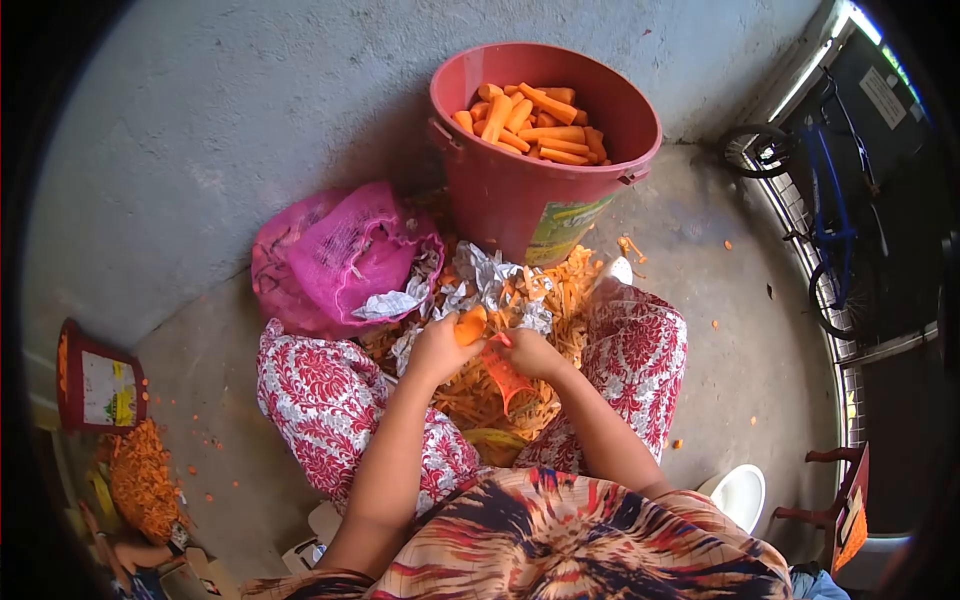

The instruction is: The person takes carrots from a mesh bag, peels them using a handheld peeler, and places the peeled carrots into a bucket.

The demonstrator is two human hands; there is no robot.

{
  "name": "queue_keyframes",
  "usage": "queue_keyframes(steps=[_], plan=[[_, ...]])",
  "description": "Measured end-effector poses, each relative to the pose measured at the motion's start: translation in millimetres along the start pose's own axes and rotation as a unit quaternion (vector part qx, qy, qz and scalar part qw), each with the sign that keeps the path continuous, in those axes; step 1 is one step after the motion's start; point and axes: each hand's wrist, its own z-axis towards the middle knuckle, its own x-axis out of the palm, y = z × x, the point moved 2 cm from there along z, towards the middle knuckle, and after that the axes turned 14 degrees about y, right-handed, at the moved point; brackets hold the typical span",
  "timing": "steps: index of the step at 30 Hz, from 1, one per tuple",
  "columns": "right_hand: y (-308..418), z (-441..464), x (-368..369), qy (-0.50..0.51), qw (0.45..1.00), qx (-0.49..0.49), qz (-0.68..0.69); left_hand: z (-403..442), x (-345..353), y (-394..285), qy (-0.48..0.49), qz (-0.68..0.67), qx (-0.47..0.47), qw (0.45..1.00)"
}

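My left hand (441, 349) is closed around a peeled carrot (470, 325), whose end shows above the fingers. Close beside it, my right hand (531, 354) pinches a flat red-orange piece with small holes (506, 376); what kind of thing it is I cannot make out. The piece hangs between the hands, its tip pointing down. Below both hands, a heap of orange carrot peelings (480, 400) lies between my legs, with crumpled grey-white paper (483, 280) on its far side.
A big red bucket (490, 205) of peeled carrots (535, 120) stands ahead. To its left is a pink mesh sack (340, 250). At far left are a smaller red bucket (72, 385), more peelings (145, 480) and another person's arm (145, 553). A blue bicycle (828, 190) is at right.
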Motion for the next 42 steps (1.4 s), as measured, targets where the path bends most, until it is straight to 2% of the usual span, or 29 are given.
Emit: queue_keyframes(steps=[4, 9, 13, 15, 16, 17, 18, 19, 20, 22, 23, 24, 25, 27, 28, 29, 31, 32, 34, 36, 39, 42], plan=[[-4, 0, 2, 0.001, 1.0, -0.007, -0.011, -5, -4, -11, 0.014, 0.009, -0.009, 1.0], [-3, 0, 3, 0.02, 1.0, -0.012, -0.014, -10, -8, -17, 0.052, 0.045, 0.04, 0.997], [-38, 18, 19, -0.023, 0.997, -0.026, -0.066, -6, -8, -15, 0.097, 0.032, 0.068, 0.992], [-79, 38, 33, -0.054, 0.992, -0.016, -0.114, -16, -3, -42, 0.07, -0.018, 0.157, 0.985], [-88, 47, 39, 0.03, 0.996, 0.026, -0.081, -20, -4, -51, 0.059, -0.04, 0.2, 0.977], [-95, 54, 44, 0.111, 0.99, 0.074, -0.053, -18, -7, -49, 0.039, -0.011, 0.18, 0.983], [-108, 63, 56, 0.124, 0.983, 0.123, -0.052, -18, -11, -44, 0.034, -0.015, 0.171, 0.985], [-102, 61, 62, 0.131, 0.98, 0.146, 0.032, -18, -16, -37, 0.026, -0.022, 0.161, 0.986], [-97, 59, 65, 0.137, 0.979, 0.151, 0.026, -18, -17, -33, 0.02, -0.03, 0.149, 0.988], [-64, 44, 66, 0.155, 0.975, 0.157, 0.014, -20, -12, -34, -0.002, -0.074, 0.184, 0.98], [-105, 73, 95, 0.114, 0.991, 0.045, 0.051, -19, -13, -35, -0.016, -0.091, 0.201, 0.975], [-85, 69, 92, 0.101, 0.977, -0.023, 0.187, -18, -13, -36, -0.027, -0.109, 0.221, 0.969], [-47, 51, 81, 0.085, 0.939, -0.088, 0.32, -15, -7, -32, -0.006, -0.161, 0.228, 0.96], [-20, 37, 66, 0.044, 0.872, -0.169, 0.457, -9, 2, -32, -0.025, -0.167, 0.26, 0.951], [-18, 36, 59, 0.023, 0.864, -0.188, 0.466, -7, 5, -32, -0.038, -0.171, 0.275, 0.945], [-16, 36, 53, 0.003, 0.855, -0.208, 0.475, -6, 9, -28, -0.046, -0.168, 0.256, 0.951], [-32, 46, 45, 0.009, 0.859, -0.132, 0.494, -6, 7, -28, -0.022, -0.321, 0.213, 0.923], [-41, 48, 39, 0.016, 0.827, -0.114, 0.55, -5, 6, -28, -0.009, -0.393, 0.191, 0.9], [-48, 49, 25, 0.032, 0.753, -0.077, 0.653, -4, 5, -20, 0.006, -0.408, 0.177, 0.896], [-57, 49, 15, -0.036, 0.783, -0.05, 0.619, 0, 11, -9, 0.012, -0.458, 0.152, 0.876], [-66, 44, -2, -0.128, 0.848, 0.018, 0.514, 1, 20, 2, 0.07, -0.569, 0.062, 0.817], [-78, 54, -5, -0.169, 0.914, 0.008, 0.369, -1, 29, -4, 0.173, -0.636, -0.076, 0.748]])
